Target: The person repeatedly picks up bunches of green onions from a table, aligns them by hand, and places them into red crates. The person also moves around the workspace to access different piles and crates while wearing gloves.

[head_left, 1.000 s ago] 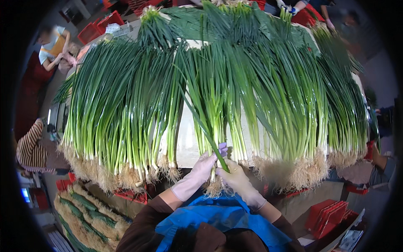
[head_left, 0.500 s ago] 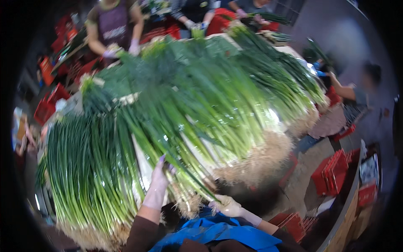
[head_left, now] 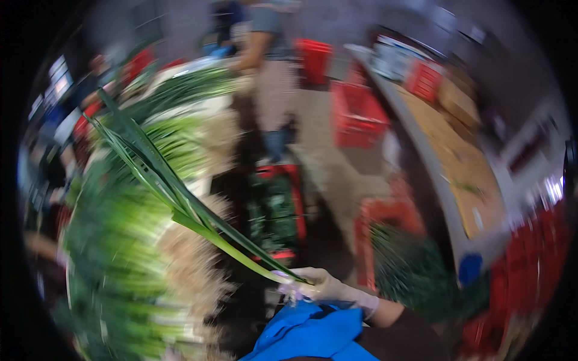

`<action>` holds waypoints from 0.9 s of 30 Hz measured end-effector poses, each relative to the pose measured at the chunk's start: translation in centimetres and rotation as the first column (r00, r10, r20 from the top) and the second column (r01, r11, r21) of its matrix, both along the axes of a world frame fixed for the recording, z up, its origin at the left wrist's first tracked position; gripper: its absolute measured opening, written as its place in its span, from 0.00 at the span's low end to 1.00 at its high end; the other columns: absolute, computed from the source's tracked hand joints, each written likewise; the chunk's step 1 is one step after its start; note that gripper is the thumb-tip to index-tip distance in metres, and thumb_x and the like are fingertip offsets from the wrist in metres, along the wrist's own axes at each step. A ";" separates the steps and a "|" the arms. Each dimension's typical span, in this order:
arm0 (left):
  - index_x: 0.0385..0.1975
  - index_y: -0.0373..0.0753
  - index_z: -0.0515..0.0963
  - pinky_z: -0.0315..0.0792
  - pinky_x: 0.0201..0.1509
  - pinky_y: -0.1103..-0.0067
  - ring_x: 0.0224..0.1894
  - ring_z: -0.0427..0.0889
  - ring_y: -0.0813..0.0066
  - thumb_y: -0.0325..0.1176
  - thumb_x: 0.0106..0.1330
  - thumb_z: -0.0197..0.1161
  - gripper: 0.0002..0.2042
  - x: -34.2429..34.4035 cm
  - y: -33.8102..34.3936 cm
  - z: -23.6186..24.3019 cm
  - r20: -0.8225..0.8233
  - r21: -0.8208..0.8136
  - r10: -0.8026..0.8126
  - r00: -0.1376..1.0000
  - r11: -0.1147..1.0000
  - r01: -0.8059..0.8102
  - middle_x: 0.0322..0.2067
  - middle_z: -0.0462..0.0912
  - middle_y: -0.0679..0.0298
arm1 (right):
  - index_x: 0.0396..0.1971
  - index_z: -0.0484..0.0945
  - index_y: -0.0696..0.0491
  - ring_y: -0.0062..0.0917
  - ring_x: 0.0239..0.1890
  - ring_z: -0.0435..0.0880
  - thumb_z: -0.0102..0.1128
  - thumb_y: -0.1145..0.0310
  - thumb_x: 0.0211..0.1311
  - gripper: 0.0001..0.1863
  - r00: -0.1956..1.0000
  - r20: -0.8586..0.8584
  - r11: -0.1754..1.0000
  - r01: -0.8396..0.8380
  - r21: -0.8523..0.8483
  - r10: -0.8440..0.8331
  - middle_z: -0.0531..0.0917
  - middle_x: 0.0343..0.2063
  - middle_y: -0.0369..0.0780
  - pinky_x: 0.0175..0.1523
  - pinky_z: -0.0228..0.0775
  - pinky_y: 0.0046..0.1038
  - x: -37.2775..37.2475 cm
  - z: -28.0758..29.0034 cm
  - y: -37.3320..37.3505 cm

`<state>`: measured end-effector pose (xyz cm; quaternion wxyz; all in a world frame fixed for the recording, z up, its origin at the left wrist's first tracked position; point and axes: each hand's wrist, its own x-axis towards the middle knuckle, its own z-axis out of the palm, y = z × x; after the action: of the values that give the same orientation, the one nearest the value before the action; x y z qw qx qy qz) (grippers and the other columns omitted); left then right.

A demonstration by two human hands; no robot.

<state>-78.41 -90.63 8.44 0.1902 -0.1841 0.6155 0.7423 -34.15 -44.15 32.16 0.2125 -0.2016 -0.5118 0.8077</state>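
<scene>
My right hand [head_left: 325, 286], in a pale glove with lilac at the fingertips, is closed around the lower end of a long green onion [head_left: 201, 218]. Its leaves slant up and to the left, over the edge of a heap of green onions [head_left: 129, 240] with bushy tan roots [head_left: 192, 259]. Whether the held end carries roots is hidden by my fingers. At the bottom edge, beside the heap, a blurred pale patch seems to be my left hand [head_left: 171, 354]; its fingers cannot be made out.
A red crate with greens [head_left: 280, 210] stands on the floor beyond my hand. To its right are another red crate [head_left: 361, 225] beside loose green leaves [head_left: 415, 271], and a long bench [head_left: 445, 198]. Farther off, a person [head_left: 271, 72] stands by the heap near a red crate [head_left: 358, 114].
The view has swung to the right. My right hand has lifted the green onion off the heap's near edge. My left hand, earlier on the onions, has dropped to the bottom edge.
</scene>
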 end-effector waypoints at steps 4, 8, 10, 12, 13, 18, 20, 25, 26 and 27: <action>0.55 0.37 0.69 0.72 0.36 0.74 0.37 0.75 0.67 0.41 0.69 0.48 0.19 3.8 16.2 7.2 -0.078 -0.335 -0.166 0.983 0.933 0.131 0.43 0.77 0.57 | 0.61 0.67 0.55 0.11 0.33 0.76 0.54 0.73 0.67 0.22 0.864 -0.093 0.853 0.503 0.143 -0.494 0.83 0.42 0.40 0.39 0.69 0.16 8.8 -2.0 4.6; 0.55 0.36 0.69 0.73 0.37 0.74 0.37 0.75 0.67 0.41 0.69 0.49 0.20 5.7 23.1 9.3 -0.108 -0.446 -0.262 0.959 0.875 0.188 0.43 0.77 0.56 | 0.58 0.68 0.54 0.18 0.30 0.79 0.49 0.70 0.69 0.18 0.606 -0.001 0.602 0.791 0.110 -0.795 0.83 0.38 0.41 0.34 0.72 0.19 19.2 -1.7 9.1; 0.56 0.36 0.68 0.73 0.38 0.73 0.38 0.75 0.66 0.41 0.69 0.50 0.20 6.4 25.9 9.7 -0.113 -0.486 -0.298 0.948 0.849 0.209 0.44 0.77 0.56 | 0.49 0.75 0.55 0.10 0.23 0.75 0.50 0.67 0.70 0.13 0.354 -0.002 0.345 0.912 0.224 -0.935 0.84 0.34 0.36 0.25 0.65 0.13 23.2 -2.4 11.6; 0.56 0.35 0.68 0.73 0.39 0.73 0.38 0.76 0.66 0.41 0.69 0.50 0.21 7.0 26.6 10.4 -0.123 -0.524 -0.292 0.949 0.831 0.188 0.44 0.77 0.55 | 0.48 0.75 0.54 0.10 0.21 0.73 0.50 0.67 0.69 0.12 0.211 0.025 0.211 0.951 0.228 -0.977 0.84 0.32 0.37 0.23 0.64 0.13 26.1 -0.3 14.0; 0.56 0.35 0.68 0.73 0.39 0.73 0.39 0.76 0.66 0.41 0.68 0.50 0.21 7.3 27.2 10.6 -0.118 -0.537 -0.300 0.947 0.821 0.194 0.44 0.77 0.55 | 0.47 0.74 0.54 0.10 0.20 0.71 0.50 0.66 0.69 0.11 0.107 0.010 0.107 0.968 0.226 -0.994 0.83 0.31 0.37 0.22 0.63 0.12 28.3 -0.2 15.6; 0.56 0.34 0.67 0.73 0.40 0.73 0.40 0.76 0.65 0.41 0.68 0.52 0.22 6.9 24.0 11.9 -0.149 -0.590 -0.237 0.960 0.800 0.106 0.44 0.77 0.53 | 0.36 0.73 0.52 0.12 0.19 0.70 0.51 0.61 0.69 0.10 -0.168 0.058 -0.134 0.918 0.374 -0.984 0.81 0.27 0.38 0.20 0.59 0.14 39.0 -1.9 26.1; 0.57 0.33 0.67 0.74 0.41 0.73 0.40 0.76 0.65 0.41 0.68 0.52 0.22 6.1 20.2 11.9 -0.158 -0.609 -0.188 0.969 0.791 0.055 0.45 0.77 0.53 | 0.41 0.72 0.52 0.13 0.23 0.71 0.51 0.57 0.67 0.14 -0.209 0.163 -0.106 0.867 0.487 -0.964 0.80 0.34 0.39 0.23 0.61 0.17 44.4 -2.9 29.5; 0.57 0.32 0.66 0.74 0.42 0.72 0.41 0.77 0.64 0.41 0.67 0.53 0.23 7.3 12.9 15.7 -0.237 -0.663 -0.049 0.970 0.738 -0.125 0.45 0.77 0.51 | 0.55 0.70 0.52 0.17 0.32 0.73 0.51 0.47 0.64 0.28 -0.108 0.375 0.090 0.876 0.474 -0.921 0.77 0.51 0.41 0.32 0.64 0.24 42.4 -9.5 29.4; 0.57 0.32 0.66 0.74 0.42 0.72 0.42 0.77 0.64 0.41 0.67 0.53 0.24 7.2 12.6 16.1 -0.241 -0.673 -0.037 0.970 0.726 -0.140 0.45 0.77 0.51 | 0.49 0.73 0.53 0.09 0.19 0.63 0.54 0.49 0.63 0.24 0.009 0.382 0.192 0.875 0.445 -0.924 0.82 0.42 0.39 0.21 0.54 0.14 37.1 -9.3 28.2; 0.57 0.31 0.66 0.74 0.43 0.72 0.42 0.77 0.64 0.41 0.67 0.54 0.24 8.7 10.9 16.0 -0.244 -0.684 0.005 0.970 0.708 -0.176 0.45 0.77 0.51 | 0.47 0.75 0.52 0.09 0.15 0.61 0.50 0.52 0.66 0.20 0.199 0.420 0.352 0.878 0.325 -0.885 0.83 0.41 0.40 0.17 0.50 0.13 32.7 -11.0 28.1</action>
<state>-69.69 -79.68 24.47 -0.0013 -0.1877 0.8581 0.4780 -1.46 -16.03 21.12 0.4843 -0.6692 -0.3456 0.4452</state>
